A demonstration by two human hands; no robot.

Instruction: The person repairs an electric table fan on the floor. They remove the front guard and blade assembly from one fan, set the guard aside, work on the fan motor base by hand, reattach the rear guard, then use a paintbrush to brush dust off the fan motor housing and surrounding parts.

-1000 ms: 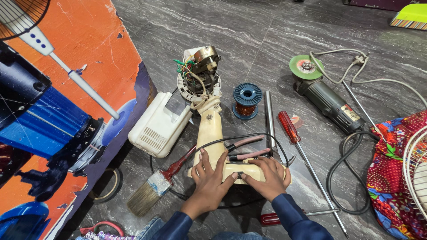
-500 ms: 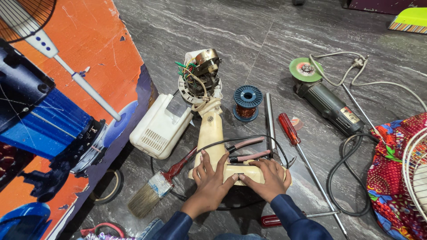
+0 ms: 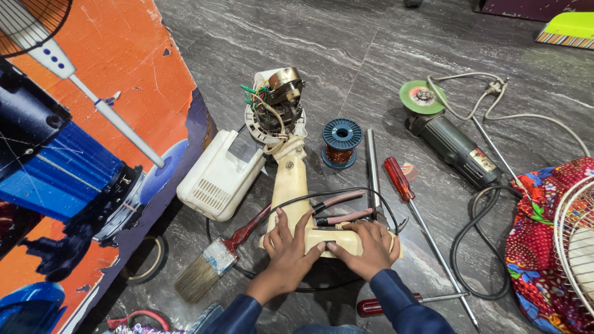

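Observation:
A cream fan stand (image 3: 292, 185) lies on the grey floor, its bare motor (image 3: 276, 102) with loose wires at the far end. My left hand (image 3: 288, 244) rests flat on the near left of the stand's base (image 3: 331, 238). On the base's right side lies my right hand (image 3: 369, 246), fingers pressing the cream plastic. Both thumbs meet near the middle of the base. Neither hand holds a tool.
Pliers with pink handles (image 3: 340, 207) and a black cable lie just beyond my hands. A paintbrush (image 3: 213, 260), white motor cover (image 3: 218, 175), copper wire spool (image 3: 340, 142), red screwdriver (image 3: 408, 198), angle grinder (image 3: 448, 136), printed cardboard box (image 3: 80, 154) and patterned cloth (image 3: 538, 241) surround them.
Both hands have stayed on the fan base with only slight finger shifts. Nothing else has moved.

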